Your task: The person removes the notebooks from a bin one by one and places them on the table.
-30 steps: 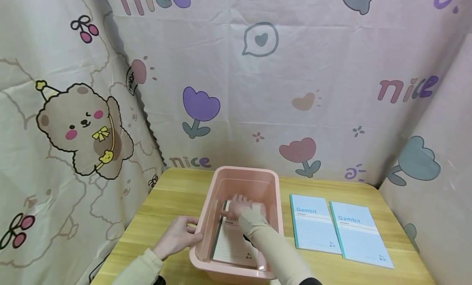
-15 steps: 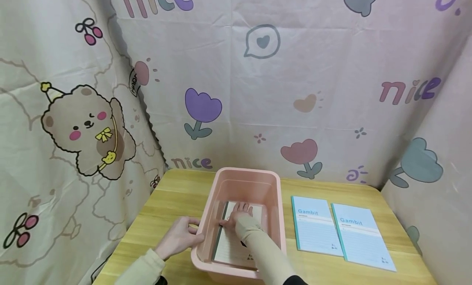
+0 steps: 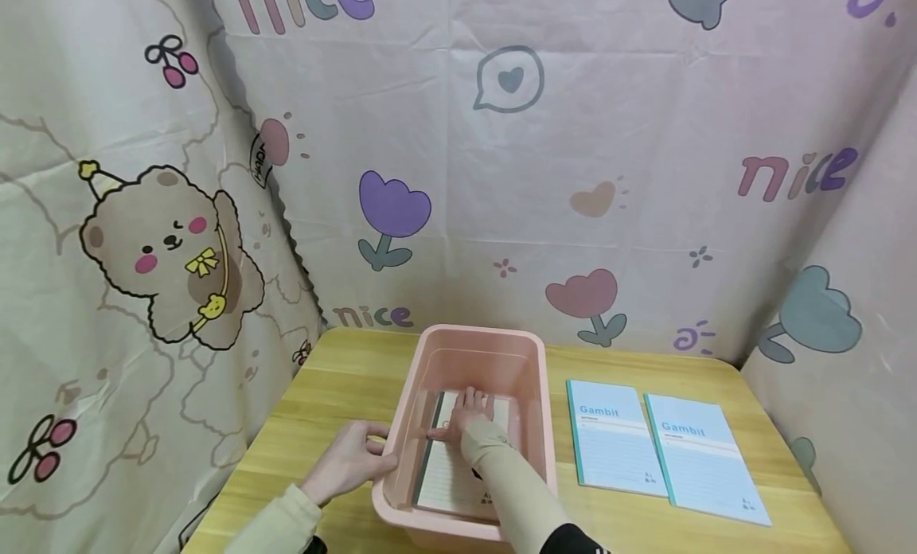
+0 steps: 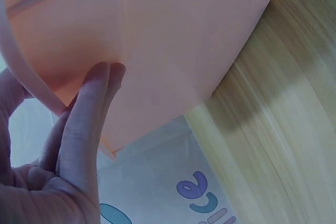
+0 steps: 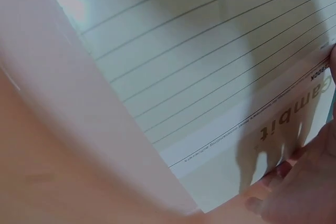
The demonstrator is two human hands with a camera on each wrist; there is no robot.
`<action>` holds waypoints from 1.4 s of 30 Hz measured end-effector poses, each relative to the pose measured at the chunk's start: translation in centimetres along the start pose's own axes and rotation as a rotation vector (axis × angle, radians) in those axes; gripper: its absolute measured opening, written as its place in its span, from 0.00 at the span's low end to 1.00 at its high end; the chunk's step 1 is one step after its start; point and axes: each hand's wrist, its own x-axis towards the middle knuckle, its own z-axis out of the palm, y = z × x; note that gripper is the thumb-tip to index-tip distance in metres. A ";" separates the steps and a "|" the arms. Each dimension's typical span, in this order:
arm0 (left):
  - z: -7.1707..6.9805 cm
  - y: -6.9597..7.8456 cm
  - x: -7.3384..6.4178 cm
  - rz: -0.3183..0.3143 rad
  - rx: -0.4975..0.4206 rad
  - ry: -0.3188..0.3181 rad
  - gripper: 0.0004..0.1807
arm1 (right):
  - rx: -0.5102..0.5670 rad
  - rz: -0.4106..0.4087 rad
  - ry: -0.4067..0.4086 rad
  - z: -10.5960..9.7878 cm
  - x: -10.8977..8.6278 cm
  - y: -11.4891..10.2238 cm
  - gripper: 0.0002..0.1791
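A pink plastic bin (image 3: 401, 431) stands on the wooden table. My left hand (image 3: 349, 462) holds its near left rim; in the left wrist view the fingers (image 4: 86, 124) lie along the outer wall, the thumb over the rim. On the bin's floor lies a notebook (image 3: 447, 482) with a dark spine, ruled cover lines and the word Gambit. My right hand (image 3: 466, 417) reaches down inside, fingers extended over the notebook's far end. The right wrist view has that hand's fingertips at the top edge of the notebook's cover (image 5: 199, 61).
Two light blue Gambit notebooks (image 3: 614, 438) (image 3: 705, 458) lie side by side on the table (image 3: 344, 363), right of the bin. A printed curtain (image 3: 494, 180) hangs behind the table and along both sides.
My right hand has settled lower onto the notebook in the bin, its fingers straighter than before. The left hand keeps its place on the rim. The head view has shifted slightly.
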 end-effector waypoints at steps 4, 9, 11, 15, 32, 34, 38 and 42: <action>0.1 0.0 0.0 -0.004 0.003 0.005 0.28 | -0.025 -0.004 0.031 -0.3 -0.1 0.0 0.64; 0.2 0.1 0.0 -0.007 0.011 0.007 0.29 | -0.107 -0.023 0.058 0.0 0.3 0.3 0.65; 0.1 0.1 0.0 -0.009 0.006 0.007 0.29 | -0.122 -0.032 0.061 0.0 0.4 0.3 0.65; 0.1 0.1 -0.1 -0.013 -0.003 0.005 0.29 | -0.135 -0.044 0.061 0.1 0.6 0.3 0.65; 0.1 0.1 0.1 -0.005 0.001 0.014 0.29 | -0.113 -0.062 0.048 -1.7 0.4 0.2 0.57; 0.2 0.1 0.1 -0.006 0.000 0.011 0.29 | -0.117 -0.059 0.041 -1.8 0.2 0.2 0.57; 0.2 0.2 0.0 -0.010 0.001 0.005 0.29 | -0.120 -0.060 0.043 -1.7 0.2 0.1 0.58; 0.1 0.2 0.0 -0.013 0.009 0.009 0.28 | -0.112 -0.065 0.059 -1.4 0.6 0.1 0.58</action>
